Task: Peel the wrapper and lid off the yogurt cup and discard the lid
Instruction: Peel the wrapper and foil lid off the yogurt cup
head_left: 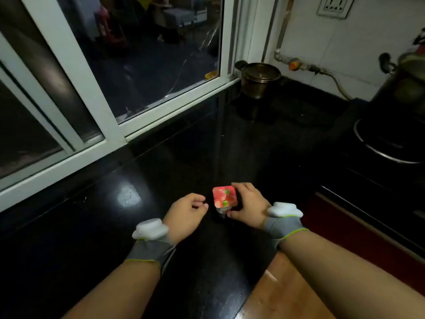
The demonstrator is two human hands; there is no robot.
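A small yogurt cup (224, 197) with a red strawberry-print lid stands on the black countertop (161, 180). My right hand (249, 204) grips the cup from its right side, fingers at the far edge and thumb at the near corner. My left hand (186, 212) hovers just left of the cup, fingers loosely curled and apart, holding nothing and not touching the cup. The lid lies flat and sealed on top of the cup. Both wrists wear grey bands with white pads.
A white-framed sliding window (110, 116) runs along the counter's left edge. A dark metal pot with a lid (258, 79) sits in the far corner. A stove with a pan (388, 143) is at the right. A wooden surface (276, 295) lies below the counter's front edge.
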